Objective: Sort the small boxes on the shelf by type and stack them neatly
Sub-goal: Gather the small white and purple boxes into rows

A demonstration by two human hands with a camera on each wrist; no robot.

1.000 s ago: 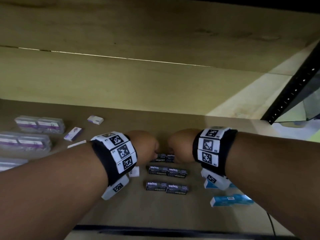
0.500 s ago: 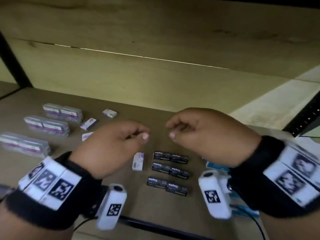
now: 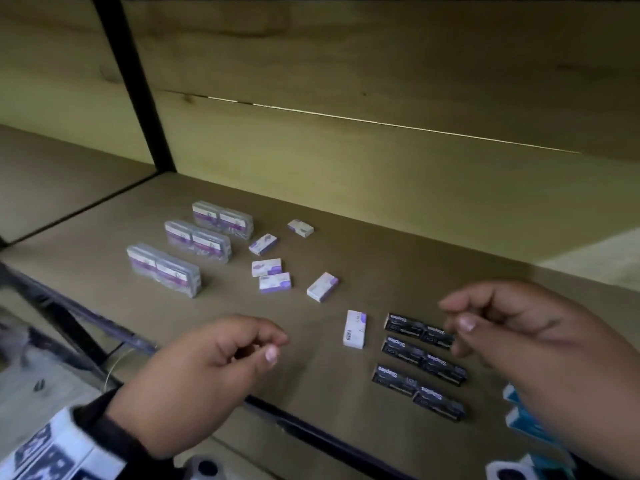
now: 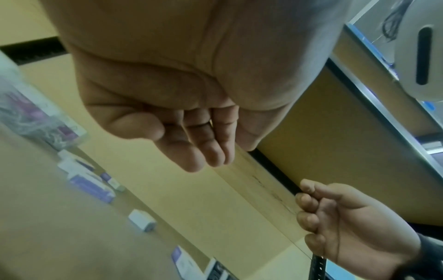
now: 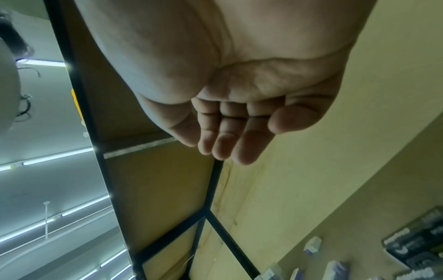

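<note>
Plainly, both hands are empty: the left hand (image 3: 204,372) hovers over the front edge of the shelf (image 3: 450,268) with fingers loosely curled and nothing between them, and the right hand (image 3: 519,327) hangs just above the black boxes, its fingers likewise slack and holding nothing; both wrist views show bare palms. The small boxes lie in groups on the shelf. Three clear-wrapped packs of purple-and-white boxes (image 3: 195,240) stand in a staggered row at the left, and beside them six loose purple-and-white boxes (image 3: 266,267) are scattered, the nearest one (image 3: 355,329) lying just beside the black staple boxes (image 3: 419,363), which sit in three tidy rows of two. Blue boxes (image 3: 523,424) peek out under the right wrist, mostly hidden. These loose cartons look light and fairly stiff, likely thin card that would dent if squeezed hard, so a gentle pinch across the two long sides with thumb and forefinger should suit them. Their glossy faces may slide on one another, so each probably wants squaring up as it is stacked. The wrapped packs look bulkier and slicker under the film; I would take them across the short width with the whole hand instead of by the wrapping.
</note>
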